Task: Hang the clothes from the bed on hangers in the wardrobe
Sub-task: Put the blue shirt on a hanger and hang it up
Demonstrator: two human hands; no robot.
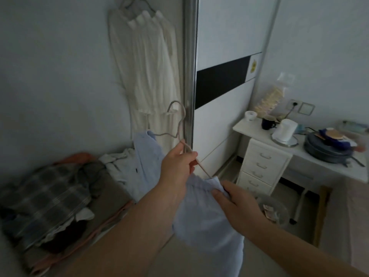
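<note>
Our left hand [176,162] pinches the thin pale wire hanger [180,136] while our right hand [234,202] fingers pinch the light blue cotton garment [201,220] draped on it.

White desk [251,129] with kettle [284,127]

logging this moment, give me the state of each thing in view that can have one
left hand: grips the hanger
right hand: pinches the light blue garment
hanger: held up, partly inside the garment
light blue garment: half on the hanger, dangling
white dress: hanging on the wall
wardrobe door: closed
pile of clothes: lying on the bed
desk drawers: shut
</note>
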